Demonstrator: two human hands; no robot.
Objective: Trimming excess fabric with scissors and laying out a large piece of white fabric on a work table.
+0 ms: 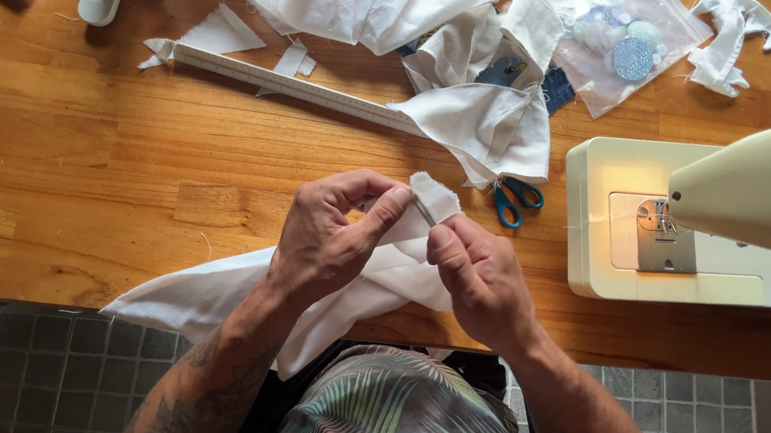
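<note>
Grey square floor tiles [50,356] show nearest, below the edge of the wooden table [90,169]. Over that edge, the left hand [334,236] and right hand [480,282] both pinch the folded end of a white cloth strip [217,291], which trails off the table's near edge (frayed at its tip). Farther right stands a cream sewing machine [675,219]; beyond lie blue-handled scissors [515,201], a long ruler [295,85] and heaped white scraps [355,2].
</note>
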